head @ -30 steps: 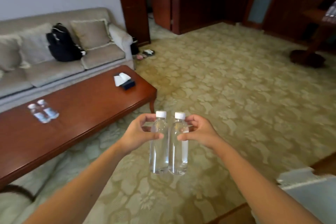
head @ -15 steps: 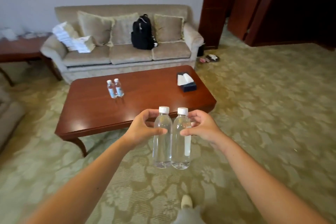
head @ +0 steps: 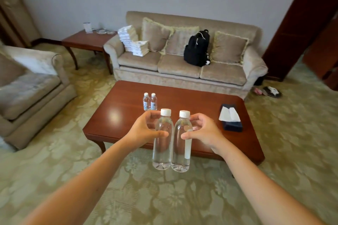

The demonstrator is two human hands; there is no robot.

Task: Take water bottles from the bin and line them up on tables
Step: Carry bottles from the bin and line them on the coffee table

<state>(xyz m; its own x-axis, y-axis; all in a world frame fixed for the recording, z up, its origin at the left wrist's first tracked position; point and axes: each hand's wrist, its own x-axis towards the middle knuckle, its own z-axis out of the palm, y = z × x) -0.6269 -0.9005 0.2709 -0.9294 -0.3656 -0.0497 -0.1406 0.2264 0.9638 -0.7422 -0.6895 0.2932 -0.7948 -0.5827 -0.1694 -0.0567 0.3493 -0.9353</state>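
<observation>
My left hand (head: pixel 143 130) grips a clear water bottle (head: pixel 162 150) with a white cap, upright in the air. My right hand (head: pixel 204 132) grips a second clear bottle (head: pixel 180 153) with a white label strip. The two bottles touch side by side in front of the near edge of the brown coffee table (head: pixel 182 107). Two small bottles (head: pixel 150 101) with blue labels stand together on the table's middle, a little left. The bin is out of view.
A dark tissue box (head: pixel 231 119) lies on the table's right side. Behind stands a beige sofa (head: pixel 184 64) with a black backpack (head: pixel 197 48) and stacked white packs (head: pixel 131 40). An armchair (head: pixel 27 87) is at left, a side table (head: pixel 87 40) at back left. Patterned carpet surrounds everything.
The view has swung left and come closer to the coffee table, which now sits straight ahead. Both hands keep holding their bottles together.
</observation>
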